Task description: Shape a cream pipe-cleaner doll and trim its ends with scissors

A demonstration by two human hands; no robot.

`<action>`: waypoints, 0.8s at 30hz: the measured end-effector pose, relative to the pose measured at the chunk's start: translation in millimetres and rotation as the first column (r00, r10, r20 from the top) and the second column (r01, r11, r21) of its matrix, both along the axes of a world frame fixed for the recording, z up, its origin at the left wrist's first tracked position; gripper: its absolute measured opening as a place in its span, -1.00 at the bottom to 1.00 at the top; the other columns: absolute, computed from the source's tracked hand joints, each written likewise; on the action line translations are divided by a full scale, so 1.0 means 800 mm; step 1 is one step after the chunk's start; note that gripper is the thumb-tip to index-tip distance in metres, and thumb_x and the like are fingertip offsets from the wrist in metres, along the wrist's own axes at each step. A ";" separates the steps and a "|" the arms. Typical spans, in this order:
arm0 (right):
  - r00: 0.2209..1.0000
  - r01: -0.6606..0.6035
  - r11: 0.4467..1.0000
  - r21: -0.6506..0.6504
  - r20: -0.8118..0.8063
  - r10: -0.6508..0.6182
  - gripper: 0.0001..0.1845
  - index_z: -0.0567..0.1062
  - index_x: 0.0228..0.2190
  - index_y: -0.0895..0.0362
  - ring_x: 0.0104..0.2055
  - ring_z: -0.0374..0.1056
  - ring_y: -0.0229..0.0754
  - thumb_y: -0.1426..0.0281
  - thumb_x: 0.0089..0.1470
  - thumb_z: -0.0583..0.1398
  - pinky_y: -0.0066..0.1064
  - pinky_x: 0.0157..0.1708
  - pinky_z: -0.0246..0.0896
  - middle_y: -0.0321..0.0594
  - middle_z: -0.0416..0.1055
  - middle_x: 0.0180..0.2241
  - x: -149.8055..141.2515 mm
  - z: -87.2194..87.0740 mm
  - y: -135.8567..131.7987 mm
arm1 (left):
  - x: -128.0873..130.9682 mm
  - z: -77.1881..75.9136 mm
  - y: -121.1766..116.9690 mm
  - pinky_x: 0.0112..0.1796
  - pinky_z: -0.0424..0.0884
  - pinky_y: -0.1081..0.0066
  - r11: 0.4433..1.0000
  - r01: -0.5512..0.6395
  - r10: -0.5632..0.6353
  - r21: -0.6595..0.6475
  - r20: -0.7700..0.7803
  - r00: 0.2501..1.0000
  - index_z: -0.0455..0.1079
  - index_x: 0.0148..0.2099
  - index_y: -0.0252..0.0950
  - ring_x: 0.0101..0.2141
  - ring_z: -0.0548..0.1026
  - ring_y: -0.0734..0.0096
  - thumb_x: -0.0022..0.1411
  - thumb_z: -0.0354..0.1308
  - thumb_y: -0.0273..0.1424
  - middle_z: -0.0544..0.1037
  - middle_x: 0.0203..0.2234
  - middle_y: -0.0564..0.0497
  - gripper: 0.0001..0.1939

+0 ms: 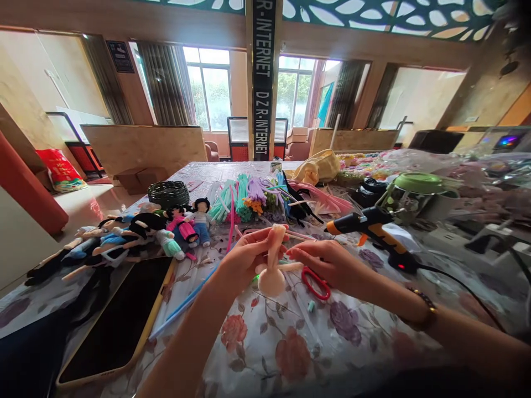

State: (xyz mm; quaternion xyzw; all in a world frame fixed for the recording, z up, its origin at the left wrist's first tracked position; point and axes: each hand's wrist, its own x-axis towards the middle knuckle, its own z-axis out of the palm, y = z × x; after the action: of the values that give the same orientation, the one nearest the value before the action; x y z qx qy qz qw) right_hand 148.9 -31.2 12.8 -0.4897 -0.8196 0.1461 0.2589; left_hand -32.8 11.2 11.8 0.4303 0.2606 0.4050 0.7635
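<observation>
My left hand [248, 255] is closed round a pale peach pipe-cleaner doll body [274, 260], held upside down with its round head low near the table. My right hand [326, 260] pinches one of the doll's thin arms at the side, fingers together. Red-handled scissors [316, 283] lie on the flowered tablecloth [265, 342] just under my right hand. A bracelet sits on my right wrist.
Finished little dolls [182, 224] lie in a row at the left, beside a black phone [120, 320]. A heap of coloured pipe cleaners [249, 199] lies behind my hands. A black-and-orange glue gun [373, 229] with its cord stands at the right, near a green-lidded jar [415, 190].
</observation>
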 end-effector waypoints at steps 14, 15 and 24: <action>0.853 -0.002 0.987 -0.161 -0.515 -0.082 -0.56 0.59 -0.48 0.20 -0.50 0.27 -0.28 0.06 -0.01 0.19 -0.47 -0.50 0.11 -0.25 0.45 -0.55 -0.032 -0.015 0.028 | 0.006 -0.007 0.001 -0.33 0.44 0.51 0.974 -0.175 0.160 0.146 0.105 0.981 0.56 -0.21 -0.27 -0.35 0.55 0.40 -0.10 0.36 -0.38 0.62 -0.36 -0.04 -0.69; 0.834 0.015 0.988 -0.152 -0.544 -0.097 -0.59 0.59 -0.47 0.20 -0.49 0.31 -0.26 0.08 -0.03 0.21 -0.46 -0.49 0.15 -0.24 0.47 -0.53 -0.033 -0.017 0.028 | 0.007 -0.007 0.001 -0.29 0.44 0.50 0.964 -0.194 0.179 0.183 0.093 0.979 0.56 -0.21 -0.27 -0.32 0.55 0.39 -0.08 0.35 -0.38 0.62 -0.33 -0.05 -0.70; 0.677 0.160 0.987 -0.005 -0.727 -0.114 -0.78 0.54 -0.44 0.11 -0.40 0.43 -0.22 0.21 -0.08 0.27 -0.42 -0.40 0.31 -0.26 0.53 -0.43 -0.039 -0.022 0.025 | 0.011 -0.004 0.000 -0.21 0.45 0.39 0.799 -0.435 0.480 0.415 -0.006 0.877 0.58 -0.32 -0.25 -0.29 0.54 0.33 -0.15 0.33 -0.47 0.63 -0.36 0.01 -0.77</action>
State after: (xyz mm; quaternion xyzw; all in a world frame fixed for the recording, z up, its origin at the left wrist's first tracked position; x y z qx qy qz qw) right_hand 117.6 -11.0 -4.6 -0.4443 -0.6158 0.2834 0.5857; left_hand -24.4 11.5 8.9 0.5236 0.3102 0.5973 0.5224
